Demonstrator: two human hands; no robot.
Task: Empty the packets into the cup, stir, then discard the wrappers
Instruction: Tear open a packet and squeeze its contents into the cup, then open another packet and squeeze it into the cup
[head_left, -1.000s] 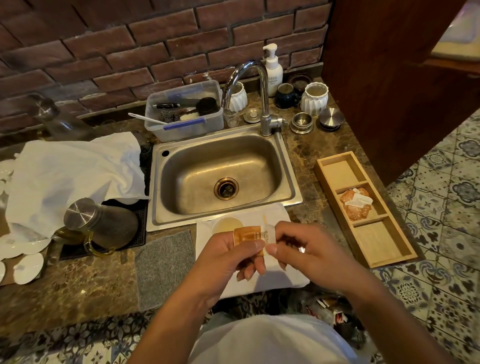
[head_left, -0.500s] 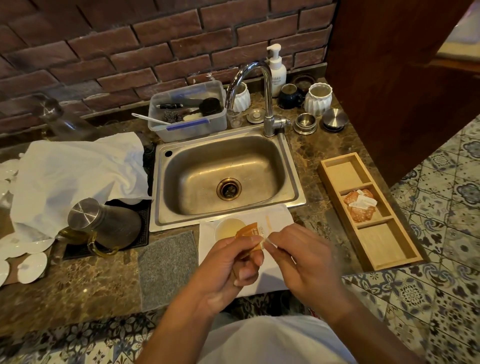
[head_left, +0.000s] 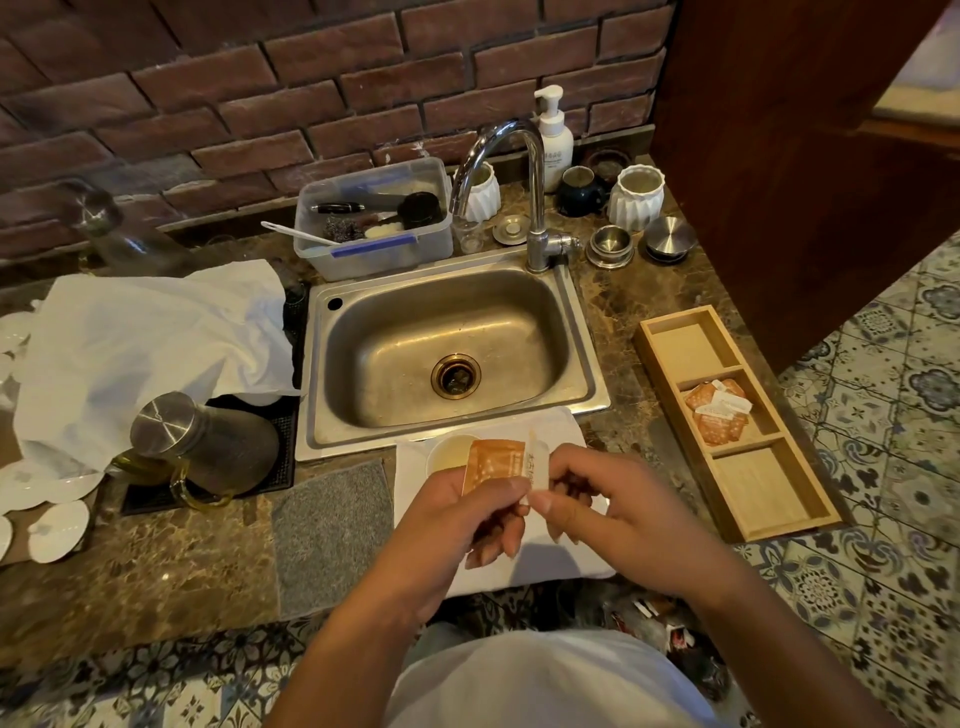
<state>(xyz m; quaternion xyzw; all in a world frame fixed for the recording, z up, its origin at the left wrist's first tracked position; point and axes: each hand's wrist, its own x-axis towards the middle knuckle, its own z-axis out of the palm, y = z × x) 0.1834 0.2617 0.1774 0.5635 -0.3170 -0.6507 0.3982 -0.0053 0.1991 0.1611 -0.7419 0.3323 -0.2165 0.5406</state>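
Note:
My left hand (head_left: 462, 512) pinches an orange packet (head_left: 493, 460) just above the counter's front edge. My right hand (head_left: 608, 512) grips the white strip (head_left: 537, 465) at the packet's right end. Right behind the packet, a pale cup (head_left: 447, 451) with light liquid stands on a white cloth (head_left: 561, 564); the packet hides part of its rim. More orange and white packets (head_left: 717, 413) lie in the middle compartment of a wooden tray (head_left: 779, 499) to the right.
A steel sink (head_left: 447, 353) with a tap (head_left: 535, 208) lies behind the cup. On the left are a glass jug with a steel lid (head_left: 208, 447), a grey mat (head_left: 332, 530) and a white cloth pile (head_left: 150, 343). A plastic tub (head_left: 374, 223), jars and a soap bottle (head_left: 553, 140) line the brick wall.
The white strip now stands upright along the packet's right end instead of being drawn off to the right, and both hands have stayed close together over the white cloth.

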